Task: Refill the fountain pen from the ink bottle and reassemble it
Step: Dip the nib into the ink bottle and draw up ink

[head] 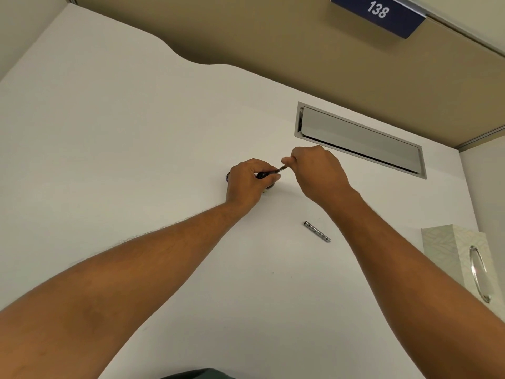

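Over the middle of the white desk (136,160), my left hand (247,181) grips the dark front part of the fountain pen (266,174). My right hand (317,170) pinches the pen's thin converter end (282,168) between thumb and fingers. The ink bottle (228,177) sits under my left hand and is mostly hidden; only a dark edge and a bit of its base (269,188) show. The pen's metal barrel (317,231) lies alone on the desk, nearer to me and to the right.
A grey cable hatch (360,140) is set into the desk behind my right hand. A patterned tissue box (459,258) stands at the right edge. A beige partition (273,36) with a blue sign "138" (378,12) rises behind the desk.
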A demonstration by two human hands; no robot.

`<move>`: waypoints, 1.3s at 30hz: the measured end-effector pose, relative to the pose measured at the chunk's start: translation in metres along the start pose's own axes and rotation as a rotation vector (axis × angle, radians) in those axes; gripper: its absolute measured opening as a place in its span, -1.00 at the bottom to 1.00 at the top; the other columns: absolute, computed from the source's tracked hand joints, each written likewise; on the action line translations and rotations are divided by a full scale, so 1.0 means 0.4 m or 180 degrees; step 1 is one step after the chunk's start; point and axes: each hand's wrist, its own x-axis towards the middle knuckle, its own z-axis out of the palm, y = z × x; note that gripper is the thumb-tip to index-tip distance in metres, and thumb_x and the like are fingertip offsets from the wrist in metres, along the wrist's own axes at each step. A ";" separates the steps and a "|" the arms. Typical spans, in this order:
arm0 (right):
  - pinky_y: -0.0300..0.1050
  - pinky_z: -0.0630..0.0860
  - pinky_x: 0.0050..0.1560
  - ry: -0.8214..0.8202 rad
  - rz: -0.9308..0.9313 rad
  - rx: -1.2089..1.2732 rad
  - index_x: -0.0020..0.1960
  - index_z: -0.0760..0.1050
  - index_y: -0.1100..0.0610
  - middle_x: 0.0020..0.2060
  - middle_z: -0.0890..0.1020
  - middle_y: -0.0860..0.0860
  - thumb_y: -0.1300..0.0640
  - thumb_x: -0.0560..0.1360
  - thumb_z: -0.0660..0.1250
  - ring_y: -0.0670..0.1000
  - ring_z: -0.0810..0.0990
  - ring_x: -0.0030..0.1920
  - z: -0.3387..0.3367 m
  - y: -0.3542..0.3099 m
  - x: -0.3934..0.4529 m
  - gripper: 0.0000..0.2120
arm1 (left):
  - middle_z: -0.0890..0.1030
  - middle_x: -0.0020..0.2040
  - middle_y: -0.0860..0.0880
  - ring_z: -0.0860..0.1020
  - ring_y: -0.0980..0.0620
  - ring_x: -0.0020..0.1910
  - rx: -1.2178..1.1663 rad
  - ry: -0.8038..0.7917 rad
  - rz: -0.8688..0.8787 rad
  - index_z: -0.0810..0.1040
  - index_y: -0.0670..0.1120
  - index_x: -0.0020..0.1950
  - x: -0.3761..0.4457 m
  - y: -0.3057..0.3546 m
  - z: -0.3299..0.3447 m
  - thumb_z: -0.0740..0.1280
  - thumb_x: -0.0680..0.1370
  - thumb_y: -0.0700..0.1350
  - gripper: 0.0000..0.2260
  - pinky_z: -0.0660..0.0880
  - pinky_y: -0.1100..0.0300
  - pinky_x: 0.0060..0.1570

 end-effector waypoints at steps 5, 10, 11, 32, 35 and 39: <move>-0.04 0.37 -0.23 -0.0053 0.0303 0.0213 0.12 0.60 0.14 -0.11 0.67 0.13 0.00 0.68 0.31 0.26 0.63 -0.10 -0.001 0.002 0.005 -0.78 | 0.77 -0.10 -0.06 0.69 0.09 -0.19 -0.0002 0.0013 -0.0011 0.80 -0.15 -0.02 0.000 -0.001 0.001 0.60 0.48 -0.18 -0.89 0.52 0.42 -0.25; -0.06 0.39 -0.23 -0.0191 0.0252 0.0445 0.03 0.57 0.15 -0.12 0.68 0.11 0.04 0.67 0.33 0.23 0.62 -0.15 -0.006 0.009 0.010 -0.82 | 0.76 -0.11 -0.06 0.63 0.32 -0.24 0.0060 -0.0010 0.0041 0.79 -0.17 -0.02 0.003 -0.004 -0.001 0.60 0.48 -0.18 -0.88 0.46 0.50 -0.26; -0.06 0.36 -0.24 -0.0186 0.0297 0.0393 0.00 0.57 0.17 -0.16 0.64 0.10 0.03 0.69 0.30 0.25 0.61 -0.16 -0.002 0.007 0.011 -0.79 | 0.76 -0.11 -0.05 0.62 0.34 -0.24 0.0072 -0.0003 0.0055 0.79 -0.17 -0.02 0.003 -0.005 0.000 0.60 0.48 -0.18 -0.89 0.45 0.50 -0.26; -0.04 0.32 -0.23 -0.0298 0.0666 0.0440 -0.11 0.49 0.10 -0.22 0.49 0.08 -0.14 0.71 0.16 0.19 0.46 -0.21 0.014 0.003 0.015 -0.62 | 0.74 -0.10 0.01 0.61 0.40 -0.20 0.0183 0.0020 0.0036 0.79 -0.15 0.00 0.005 -0.004 0.004 0.60 0.48 -0.16 -0.87 0.44 0.53 -0.25; -0.04 0.32 -0.23 -0.0318 0.0678 0.0467 -0.07 0.54 0.11 -0.22 0.51 0.08 -0.15 0.71 0.16 0.19 0.49 -0.20 0.013 0.004 0.016 -0.61 | 0.75 -0.09 -0.01 0.61 0.40 -0.20 0.0157 0.0040 0.0016 0.79 -0.15 0.01 0.002 -0.002 0.005 0.61 0.48 -0.16 -0.86 0.45 0.53 -0.25; -0.03 0.35 -0.23 -0.0324 0.0731 0.0569 -0.01 0.58 0.15 -0.20 0.54 0.09 -0.18 0.70 0.15 0.22 0.56 -0.15 0.006 -0.004 0.016 -0.56 | 0.75 -0.04 -0.03 0.62 0.40 -0.22 0.0053 0.0069 -0.0120 0.78 -0.15 0.04 0.000 0.005 0.006 0.62 0.47 -0.17 -0.82 0.47 0.51 -0.25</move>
